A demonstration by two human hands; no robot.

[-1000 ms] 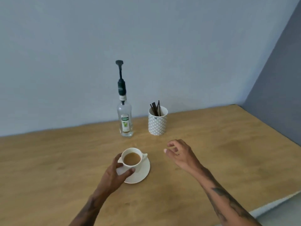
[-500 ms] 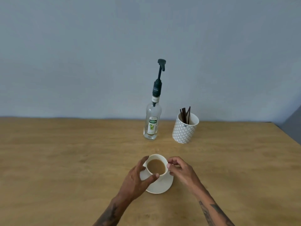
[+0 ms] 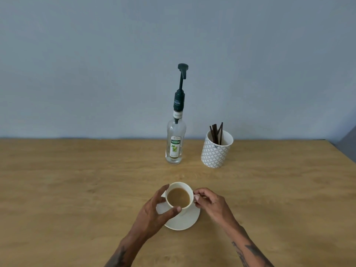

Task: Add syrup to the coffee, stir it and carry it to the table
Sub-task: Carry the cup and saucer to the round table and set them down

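A white cup of milky coffee [image 3: 178,197] stands on a white saucer [image 3: 185,221] on the wooden counter [image 3: 77,189]. My left hand [image 3: 154,214] curls around the cup's left side, thumb at its near rim. My right hand [image 3: 212,204] pinches the cup's handle on the right. Behind the cup stands a clear syrup bottle [image 3: 175,143] with a tall dark green pump [image 3: 182,74]. To its right a patterned white mug [image 3: 216,150] holds several dark stir sticks [image 3: 216,132].
A plain blue-grey wall [image 3: 96,64] rises behind the counter. The counter's right edge [image 3: 344,155] slants down at the far right, with a darker wall beyond it.
My right hand came in from the right and took the cup's handle. My left hand stayed on the cup. The view swung so the counter now lies level and centred.
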